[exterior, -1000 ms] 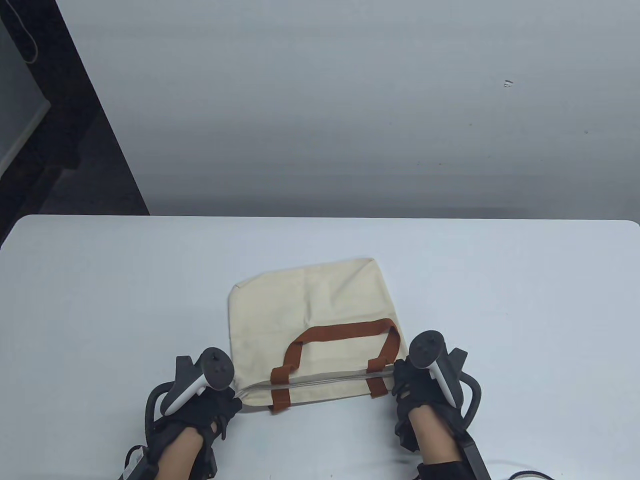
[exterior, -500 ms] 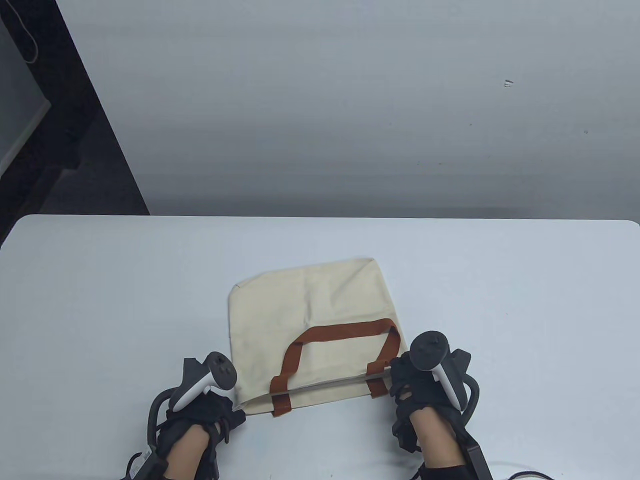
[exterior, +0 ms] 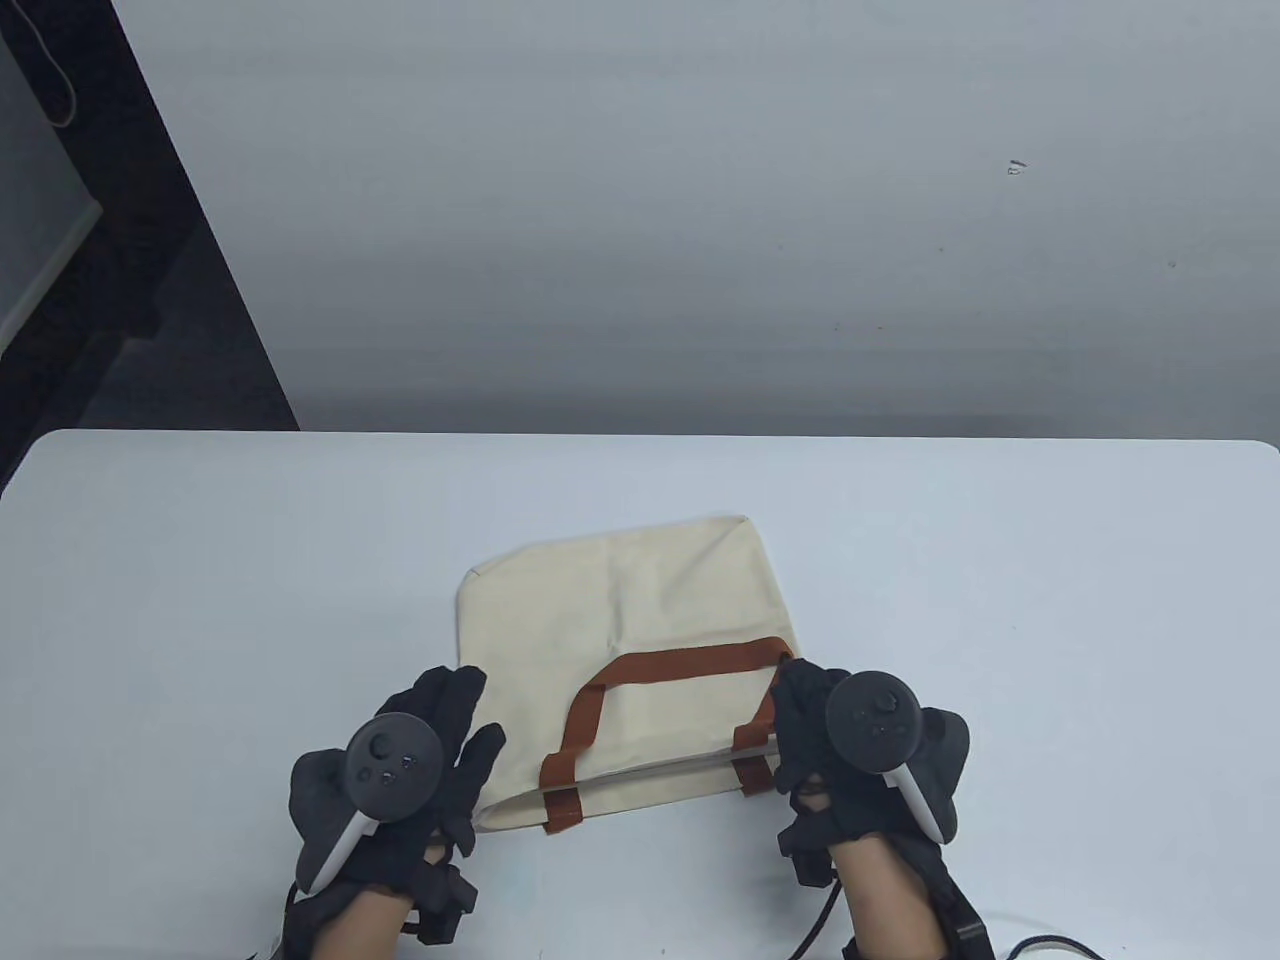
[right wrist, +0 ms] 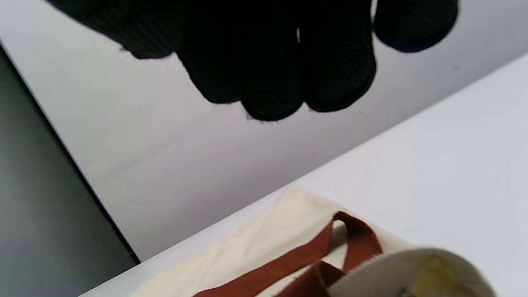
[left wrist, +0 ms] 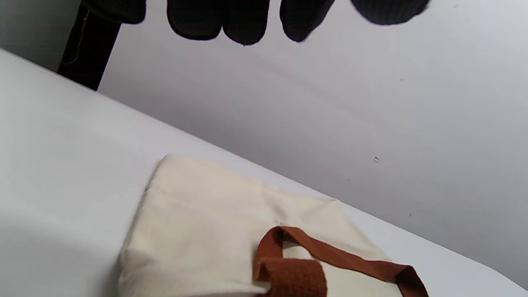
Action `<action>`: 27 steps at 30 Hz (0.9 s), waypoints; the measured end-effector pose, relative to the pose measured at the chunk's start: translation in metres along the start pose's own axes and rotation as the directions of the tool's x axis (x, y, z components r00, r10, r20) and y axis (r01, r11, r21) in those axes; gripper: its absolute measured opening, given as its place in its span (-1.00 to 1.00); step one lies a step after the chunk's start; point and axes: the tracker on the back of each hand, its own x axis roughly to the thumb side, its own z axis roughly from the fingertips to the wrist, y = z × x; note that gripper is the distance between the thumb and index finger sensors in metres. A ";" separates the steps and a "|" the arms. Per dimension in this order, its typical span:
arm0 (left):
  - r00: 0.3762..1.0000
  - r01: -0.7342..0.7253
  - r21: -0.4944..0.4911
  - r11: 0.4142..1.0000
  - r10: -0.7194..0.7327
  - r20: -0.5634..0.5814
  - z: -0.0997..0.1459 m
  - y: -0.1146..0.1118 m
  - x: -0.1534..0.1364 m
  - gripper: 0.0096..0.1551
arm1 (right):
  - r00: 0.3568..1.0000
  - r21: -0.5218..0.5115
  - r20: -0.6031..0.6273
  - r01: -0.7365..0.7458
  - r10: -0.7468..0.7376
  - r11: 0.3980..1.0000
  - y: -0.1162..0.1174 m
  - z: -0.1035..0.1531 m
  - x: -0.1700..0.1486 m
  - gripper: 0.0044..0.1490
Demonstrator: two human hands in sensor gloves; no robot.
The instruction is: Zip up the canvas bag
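The cream canvas bag (exterior: 640, 610) lies flat on the white table, its brown handles (exterior: 680, 665) folded onto it and its zipper edge (exterior: 650, 772) facing me. My left hand (exterior: 470, 720) hovers at the bag's left front corner with its fingers (left wrist: 243, 24) spread and holds nothing. My right hand (exterior: 805, 710) is over the bag's right front corner by the handle; its fingers (right wrist: 268, 82) hang side by side above the bag (right wrist: 268, 239) and grip nothing. The zipper pull is hidden. The bag also shows in the left wrist view (left wrist: 206, 222).
The white table (exterior: 1000, 600) extends to both sides and behind the bag. A grey wall stands behind it and a dark gap (exterior: 100, 300) lies at the far left. A cable (exterior: 1040, 945) lies by my right forearm.
My left hand let go of the bag's left corner, lifted and opened its fingers. My right hand rose and moved forward over the right corner. The zipper edge went from stretched to slack.
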 end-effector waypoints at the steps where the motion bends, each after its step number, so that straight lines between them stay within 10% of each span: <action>1: 0.999 0.032 0.026 0.999 -0.032 0.023 0.003 -0.001 0.008 -0.23 | 0.999 -0.014 0.037 -0.029 0.030 0.999 0.000 0.003 0.007 -0.41; 27: 0.955 0.297 -0.218 0.929 -0.287 0.080 -0.008 -0.061 0.015 0.12 | 0.938 0.316 0.143 -0.345 0.315 0.884 0.075 0.000 0.014 0.03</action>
